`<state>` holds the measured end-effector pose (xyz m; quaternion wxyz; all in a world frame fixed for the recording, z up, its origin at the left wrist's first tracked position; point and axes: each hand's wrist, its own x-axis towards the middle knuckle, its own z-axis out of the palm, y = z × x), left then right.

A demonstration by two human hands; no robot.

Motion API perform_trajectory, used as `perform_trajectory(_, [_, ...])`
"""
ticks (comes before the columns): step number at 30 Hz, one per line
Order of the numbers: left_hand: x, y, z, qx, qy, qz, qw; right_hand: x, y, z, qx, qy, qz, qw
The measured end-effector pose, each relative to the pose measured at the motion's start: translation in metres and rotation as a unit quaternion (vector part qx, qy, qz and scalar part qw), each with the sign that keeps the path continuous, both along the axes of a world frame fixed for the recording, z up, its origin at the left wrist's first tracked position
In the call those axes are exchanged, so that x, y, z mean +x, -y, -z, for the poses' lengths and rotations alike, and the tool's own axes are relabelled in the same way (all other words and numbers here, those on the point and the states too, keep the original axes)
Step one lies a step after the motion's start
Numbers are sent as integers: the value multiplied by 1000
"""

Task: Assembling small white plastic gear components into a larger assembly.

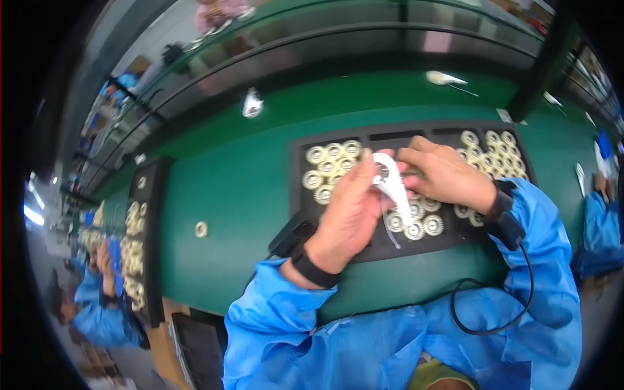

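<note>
Left hand (pixel 348 211) and right hand (pixel 445 172), fingers clamped on a curved white plastic part (pixel 392 185) above the black compartmented tray (pixel 390 244); steady support aids alignment.

Factory assembly line: long green workbench (pixel 247 175), black trays (pixel 383 244) of small white rings on it, blue-coated workers (pixel 97 312) seated alongside it.

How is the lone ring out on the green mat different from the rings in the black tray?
The lone ring lies by itself on the green mat; the tray rings sit crowded together, touching. The lone ring rests on bare mat, while the others sit inside the black tray, near the hands. Both kinds are pale, round, with a hole in the middle.
</note>
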<state>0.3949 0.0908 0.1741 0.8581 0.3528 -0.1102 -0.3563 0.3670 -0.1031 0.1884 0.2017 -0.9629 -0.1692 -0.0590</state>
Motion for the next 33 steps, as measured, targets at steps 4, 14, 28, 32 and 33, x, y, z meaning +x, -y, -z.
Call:
perform_trajectory(4, [-5, -12, 26, -68, -20, -17, 997, 3, -31, -5, 43, 4, -33, 999])
perform_trajectory(14, [6, 23, 40, -81, 5, -40, 996, 6, -6, 29, 62, 55, -73, 994])
perform_trajectory(28, [0, -42, -7, -127, -36, -8, 991, -1, -37, -42, 528, -159, -82, 830])
perform_trajectory(32, [-3, -39, -26, -52, -36, 20, 998, -6, -33, -44, 462, -125, -53, 877])
perform_trajectory(33, [-4, -41, -26, -51, -31, 19, 998, -6, -34, -41, 451, -119, -57, 883])
